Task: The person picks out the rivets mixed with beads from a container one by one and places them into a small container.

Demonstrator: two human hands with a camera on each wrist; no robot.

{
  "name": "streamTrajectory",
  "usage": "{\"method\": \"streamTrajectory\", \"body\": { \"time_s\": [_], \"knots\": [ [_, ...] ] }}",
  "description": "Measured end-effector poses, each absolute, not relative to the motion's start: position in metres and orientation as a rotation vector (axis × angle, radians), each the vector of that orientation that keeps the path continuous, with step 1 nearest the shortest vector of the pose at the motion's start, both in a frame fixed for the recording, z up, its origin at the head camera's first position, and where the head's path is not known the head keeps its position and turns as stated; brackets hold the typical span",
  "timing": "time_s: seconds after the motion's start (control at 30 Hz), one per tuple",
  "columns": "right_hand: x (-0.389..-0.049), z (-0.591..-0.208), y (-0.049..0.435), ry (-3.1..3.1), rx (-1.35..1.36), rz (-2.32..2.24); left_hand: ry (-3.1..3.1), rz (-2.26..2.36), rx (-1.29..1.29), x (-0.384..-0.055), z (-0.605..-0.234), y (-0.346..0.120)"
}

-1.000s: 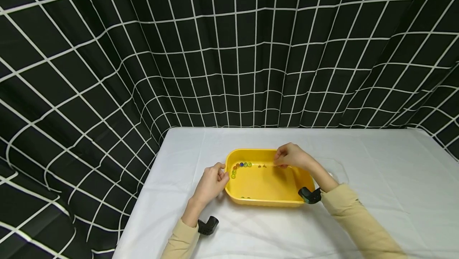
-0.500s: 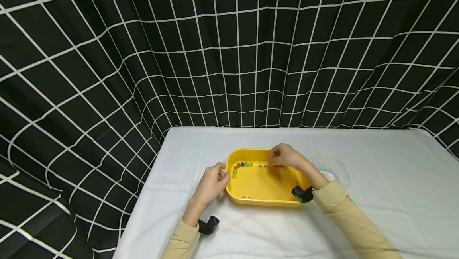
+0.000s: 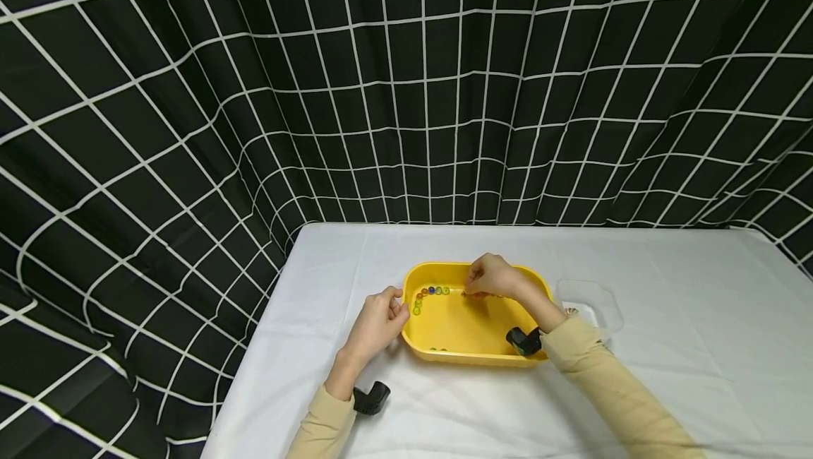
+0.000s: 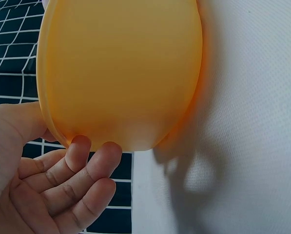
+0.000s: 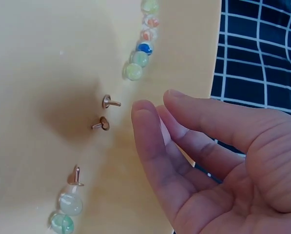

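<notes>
A yellow plastic tub [image 3: 438, 335] sits on the table. My left hand [image 3: 376, 321] grips its left end, the thumb over the rim and the fingers [image 4: 104, 158] against the outer wall. My right hand [image 3: 495, 277] is inside the tub near the far wall. In the right wrist view its thumb and forefinger stand slightly apart with nothing between them, close to two copper-coloured thumbtacks [image 5: 106, 101]. A third thumbtack [image 5: 76, 176] lies beside two glass marbles [image 5: 70, 203]. Several more marbles [image 3: 432, 290] line the far left corner.
A clear plastic box [image 3: 587, 311] stands right of the tub, partly behind the right forearm, with small metallic bits inside. A couple of greenish pieces [image 3: 438, 350] show at the tub's near wall. A black gridded curtain [image 3: 470, 127] hangs behind the white-covered table [image 3: 686, 318].
My right hand has moved left along the tub's far wall, covering the thumbtacks in the head view. The clear box shows more now. My left hand keeps its place on the tub.
</notes>
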State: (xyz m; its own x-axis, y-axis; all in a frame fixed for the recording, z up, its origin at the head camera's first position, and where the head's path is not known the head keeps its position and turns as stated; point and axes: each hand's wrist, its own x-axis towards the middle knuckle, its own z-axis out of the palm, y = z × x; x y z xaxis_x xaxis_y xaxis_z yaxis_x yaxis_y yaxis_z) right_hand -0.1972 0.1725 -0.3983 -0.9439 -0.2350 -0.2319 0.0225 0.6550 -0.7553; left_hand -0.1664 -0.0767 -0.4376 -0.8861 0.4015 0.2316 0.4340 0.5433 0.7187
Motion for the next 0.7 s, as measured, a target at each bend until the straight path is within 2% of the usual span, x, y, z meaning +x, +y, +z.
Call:
{"method": "streamTrajectory", "body": {
  "time_s": [0.7],
  "knots": [
    [-0.1992,-0.4071,0.1638,2.696,-0.215,-1.037,-2.730,-1.285,-0.732,-0.1687,-0.4404,-0.0766]
  ]
}}
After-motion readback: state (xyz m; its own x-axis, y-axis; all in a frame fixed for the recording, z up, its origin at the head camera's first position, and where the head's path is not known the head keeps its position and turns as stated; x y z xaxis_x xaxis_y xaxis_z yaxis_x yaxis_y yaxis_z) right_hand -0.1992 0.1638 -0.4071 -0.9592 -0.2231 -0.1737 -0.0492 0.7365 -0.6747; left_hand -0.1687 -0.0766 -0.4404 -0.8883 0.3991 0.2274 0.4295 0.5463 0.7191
